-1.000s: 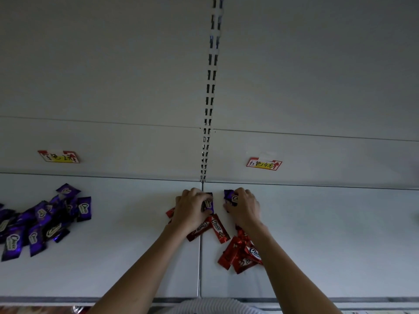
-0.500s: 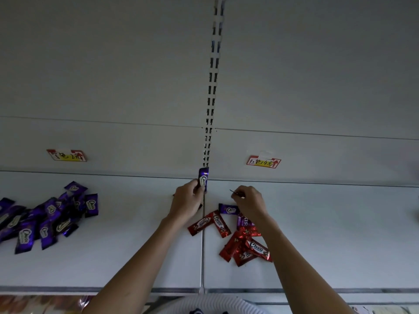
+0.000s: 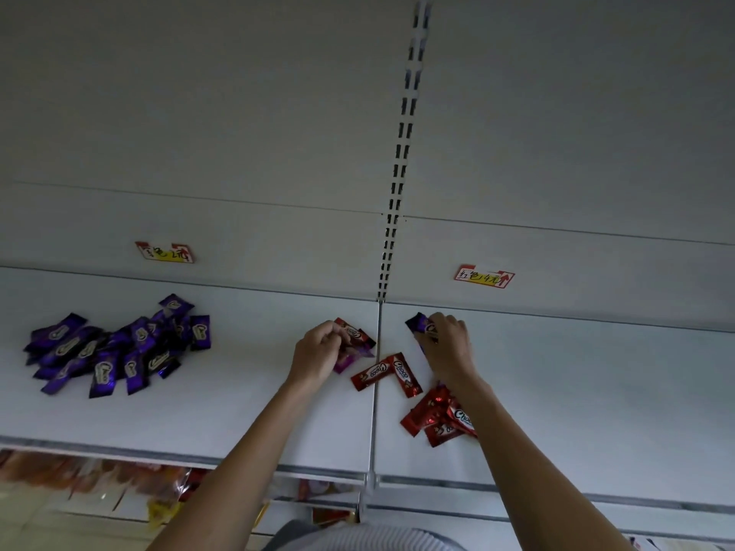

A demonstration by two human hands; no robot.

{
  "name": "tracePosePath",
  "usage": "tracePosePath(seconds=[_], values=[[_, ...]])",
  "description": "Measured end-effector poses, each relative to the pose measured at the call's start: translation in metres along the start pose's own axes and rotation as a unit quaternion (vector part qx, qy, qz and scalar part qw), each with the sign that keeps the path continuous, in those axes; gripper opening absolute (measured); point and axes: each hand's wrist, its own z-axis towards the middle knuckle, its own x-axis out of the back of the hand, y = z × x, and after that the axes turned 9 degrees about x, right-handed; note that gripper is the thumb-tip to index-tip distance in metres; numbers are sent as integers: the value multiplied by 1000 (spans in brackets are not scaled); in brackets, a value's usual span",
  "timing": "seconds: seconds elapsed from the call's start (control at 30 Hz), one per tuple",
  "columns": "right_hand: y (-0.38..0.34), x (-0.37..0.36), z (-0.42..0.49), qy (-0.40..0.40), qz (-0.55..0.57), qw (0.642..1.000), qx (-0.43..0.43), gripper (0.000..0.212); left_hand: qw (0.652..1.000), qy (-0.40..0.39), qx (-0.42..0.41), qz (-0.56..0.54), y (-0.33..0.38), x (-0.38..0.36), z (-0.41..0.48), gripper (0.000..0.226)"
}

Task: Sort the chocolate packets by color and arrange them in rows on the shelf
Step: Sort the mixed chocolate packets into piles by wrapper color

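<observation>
On the white shelf [image 3: 246, 411] a heap of purple chocolate packets [image 3: 115, 347] lies at the left. My left hand [image 3: 318, 351] grips a small bunch of packets [image 3: 356, 342], red on top and purple beneath, just left of the shelf seam. My right hand [image 3: 447, 347] grips a purple packet [image 3: 417, 324] right of the seam. Two red packets [image 3: 387, 371] lie crossed over the seam between my hands. A cluster of red packets [image 3: 437, 415] sits under my right wrist.
Two price labels hang on the back panel, one at the left [image 3: 165, 252] and one at the right [image 3: 483, 277]. A slotted upright [image 3: 397, 184] runs up the middle. Below the shelf's front edge [image 3: 199, 459], a lower shelf holds blurred goods [image 3: 119, 479].
The view has swung right and down. My left hand dropped from the back edge with its purple packet onto a red one. My right hand picked up a purple packet.
</observation>
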Motion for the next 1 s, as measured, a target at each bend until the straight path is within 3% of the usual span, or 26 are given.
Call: tracePosePath(seconds=[0.13, 0.33, 0.4, 0.6, 0.7, 0.9, 1.0], values=[[-10, 13, -11, 1, 201, 978, -58, 13, 1000, 3, -8, 2, 2, 2, -15, 15], [-29, 33, -32, -34, 358, 931, -69, 16, 995, 66, -67, -20, 4, 21, -41, 10], [-43, 37, -39, -58, 368, 926, -59, 20, 991, 95, -66, -67, 4, 33, -58, 12], [-87, 45, -58, -67, 352, 933, 46, 6, 948, 234, -34, -212, -13, 88, -112, 13], [-110, 48, -72, -64, 374, 923, 68, 20, 922, 271, -4, -277, -24, 119, -140, 11], [-172, 15, -96, -96, 393, 911, 82, 19, 915, 309, 21, -259, -67, 177, -178, 8], [-218, -14, -110, -112, 415, 899, 78, 21, 912, 325, 42, -247, -98, 217, -193, 18]])
